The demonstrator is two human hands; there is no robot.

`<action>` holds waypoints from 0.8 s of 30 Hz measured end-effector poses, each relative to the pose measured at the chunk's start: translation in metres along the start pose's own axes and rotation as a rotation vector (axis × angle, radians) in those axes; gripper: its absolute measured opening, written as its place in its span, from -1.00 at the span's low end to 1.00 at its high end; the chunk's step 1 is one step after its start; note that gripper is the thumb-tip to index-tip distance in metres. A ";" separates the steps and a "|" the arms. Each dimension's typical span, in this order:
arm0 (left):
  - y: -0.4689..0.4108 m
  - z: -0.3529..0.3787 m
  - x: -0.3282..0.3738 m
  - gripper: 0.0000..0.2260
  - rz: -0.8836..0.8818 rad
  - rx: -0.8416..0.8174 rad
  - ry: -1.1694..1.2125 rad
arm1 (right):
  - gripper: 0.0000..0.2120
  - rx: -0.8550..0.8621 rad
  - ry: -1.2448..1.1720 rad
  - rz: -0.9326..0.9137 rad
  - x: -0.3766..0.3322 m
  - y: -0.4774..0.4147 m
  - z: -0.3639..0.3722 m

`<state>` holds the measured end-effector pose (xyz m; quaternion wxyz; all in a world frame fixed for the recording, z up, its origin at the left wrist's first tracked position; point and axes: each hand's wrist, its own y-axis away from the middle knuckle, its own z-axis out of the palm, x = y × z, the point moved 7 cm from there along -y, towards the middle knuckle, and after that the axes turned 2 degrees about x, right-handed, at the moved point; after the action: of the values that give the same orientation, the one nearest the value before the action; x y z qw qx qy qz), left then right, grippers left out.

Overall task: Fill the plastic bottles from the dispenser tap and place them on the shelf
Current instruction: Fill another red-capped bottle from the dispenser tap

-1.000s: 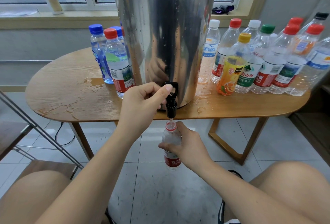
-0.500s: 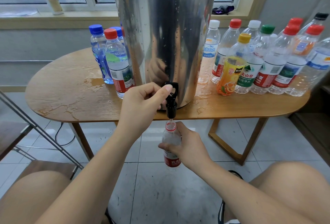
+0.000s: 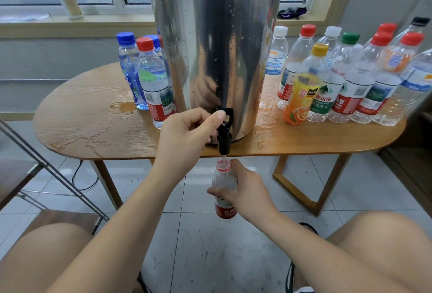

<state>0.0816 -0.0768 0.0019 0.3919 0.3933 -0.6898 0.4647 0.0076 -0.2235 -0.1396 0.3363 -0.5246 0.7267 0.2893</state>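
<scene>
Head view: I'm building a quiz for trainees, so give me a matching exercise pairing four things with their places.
Things:
1 left hand
2 right hand
3 yellow-capped juice bottle
4 leftmost blue-capped bottle

Places:
a on the table, right of the dispenser
b on the tap lever
c on the table, left of the dispenser
d round the open bottle below the lever

Pairs: 1-b, 2-d, 3-a, 4-c.

A clear, red-labelled plastic bottle (image 3: 223,181) stands upright and uncapped at 6 o'clock of the black tap (image 3: 225,143) on the wet steel dispenser (image 3: 215,47), a thin stream entering its neck, with a small cluster of capped bottles (image 3: 152,82) at the drum's 9 o'clock and a larger capped row (image 3: 357,87) at 3 o'clock.
</scene>
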 end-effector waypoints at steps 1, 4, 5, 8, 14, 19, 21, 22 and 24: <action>0.000 0.000 0.000 -0.65 -0.001 -0.001 -0.001 | -0.26 -0.001 -0.001 -0.001 0.000 0.000 0.000; 0.001 0.000 0.000 -0.65 -0.005 0.001 -0.002 | -0.27 -0.002 -0.011 -0.002 0.000 0.001 0.000; 0.001 0.000 0.000 -0.65 -0.005 0.001 -0.003 | -0.27 -0.002 -0.009 0.000 0.000 0.001 0.000; 0.000 0.000 0.001 -0.65 0.000 0.000 -0.004 | -0.27 -0.006 0.012 0.011 0.000 0.000 0.000; 0.000 0.000 0.001 -0.66 0.006 0.000 -0.006 | -0.25 -0.011 0.037 0.018 -0.001 -0.001 0.001; 0.000 0.000 0.000 -0.65 0.009 -0.003 -0.006 | -0.24 -0.010 0.047 0.015 -0.002 -0.001 0.000; 0.000 0.000 -0.001 -0.65 0.007 -0.004 -0.004 | -0.25 -0.010 0.043 0.016 -0.001 0.000 0.000; 0.000 0.000 -0.001 -0.65 0.004 -0.003 -0.001 | -0.27 -0.008 0.036 0.016 -0.001 0.000 0.000; -0.001 0.000 -0.001 -0.65 -0.001 -0.001 0.003 | -0.30 -0.003 0.020 0.014 0.000 0.000 -0.001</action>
<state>0.0826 -0.0769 0.0009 0.3932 0.3930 -0.6892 0.4647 0.0072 -0.2239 -0.1395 0.3259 -0.5228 0.7333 0.2875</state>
